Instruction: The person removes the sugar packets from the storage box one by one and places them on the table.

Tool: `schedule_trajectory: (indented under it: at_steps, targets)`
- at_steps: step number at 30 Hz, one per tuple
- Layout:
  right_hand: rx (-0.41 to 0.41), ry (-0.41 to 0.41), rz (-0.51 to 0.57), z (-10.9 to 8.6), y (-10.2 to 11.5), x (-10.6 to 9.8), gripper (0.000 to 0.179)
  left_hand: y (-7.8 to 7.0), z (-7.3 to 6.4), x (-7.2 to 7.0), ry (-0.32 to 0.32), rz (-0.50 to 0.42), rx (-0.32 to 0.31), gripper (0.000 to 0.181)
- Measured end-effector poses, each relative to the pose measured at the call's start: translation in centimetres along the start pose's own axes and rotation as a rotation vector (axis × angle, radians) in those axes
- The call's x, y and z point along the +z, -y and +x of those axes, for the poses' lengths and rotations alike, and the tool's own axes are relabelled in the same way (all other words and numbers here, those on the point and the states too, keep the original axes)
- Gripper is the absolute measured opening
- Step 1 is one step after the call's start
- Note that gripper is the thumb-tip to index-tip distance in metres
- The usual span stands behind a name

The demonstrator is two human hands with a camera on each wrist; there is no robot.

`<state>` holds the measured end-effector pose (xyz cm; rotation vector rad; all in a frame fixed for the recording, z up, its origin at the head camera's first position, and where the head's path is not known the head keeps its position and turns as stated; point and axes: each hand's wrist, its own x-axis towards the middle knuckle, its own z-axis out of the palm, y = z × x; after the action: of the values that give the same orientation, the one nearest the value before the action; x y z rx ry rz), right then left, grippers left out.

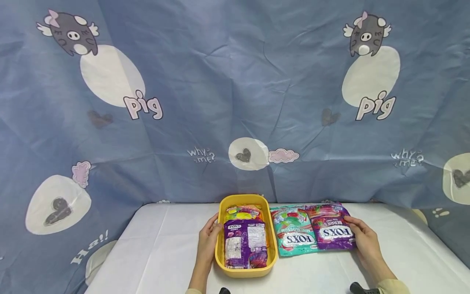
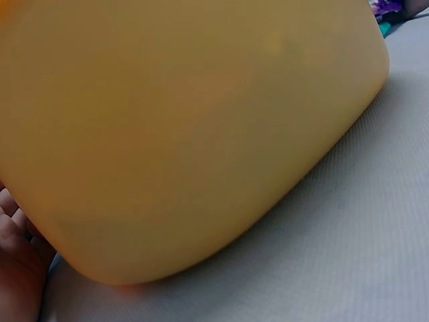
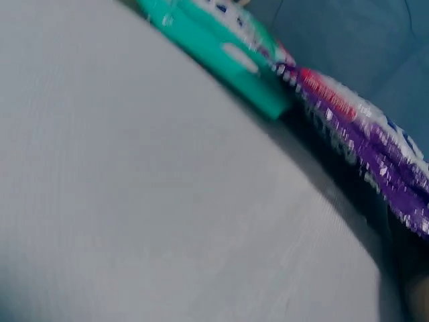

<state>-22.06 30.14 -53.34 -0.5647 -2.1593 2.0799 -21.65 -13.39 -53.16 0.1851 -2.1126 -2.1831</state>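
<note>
A yellow plastic tub (image 1: 271,232) stands on the table with candy bags inside. Its top bag is a purple one (image 1: 245,245), back side up, over a brighter yellow-and-red bag (image 1: 244,211). My left hand (image 1: 208,241) holds the tub's left side, thumb by the rim; in the left wrist view the tub wall (image 2: 194,147) hides most else, with curled fingers (image 2: 15,235) at its edge. My right hand (image 1: 365,241) grips the right edge of a purple Fox's Berries bag (image 1: 332,232). This bag overlaps a teal Fox's Mint Blossom bag (image 1: 295,230) and looks tilted up in the right wrist view.
The table (image 1: 154,245) has a white cloth. Behind it hangs a blue curtain (image 1: 235,81) with pig prints, meeting the table's far edge close behind the tub and bags. Dark straps (image 1: 361,288) show near the wrists at the bottom.
</note>
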Motion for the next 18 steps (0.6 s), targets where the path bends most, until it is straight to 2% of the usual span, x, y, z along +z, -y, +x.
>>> schedule_trajectory:
  at_steps: [4,8,11,14,18]
  targets:
    - [-0.013,-0.009,-0.063,0.0,-0.9,-0.4,0.035,0.6,0.3,0.2,-0.007,0.033,0.009,0.044]
    - [-0.049,-0.011,-0.087,0.3,-0.7,-0.4,0.037,0.2,0.9,0.4,0.003,0.045,0.037,0.044]
    - [-0.097,0.005,-0.132,0.8,0.0,0.1,0.039,-0.2,1.3,0.2,-0.020,0.044,0.047,0.043]
    - [-0.140,0.013,-0.216,1.0,0.3,0.3,0.041,-0.2,1.0,0.0,-0.037,0.043,0.030,0.044]
    - [-0.194,-0.018,-0.351,0.5,-0.3,-0.1,0.039,0.1,0.2,0.0,-0.010,0.040,-0.001,0.045]
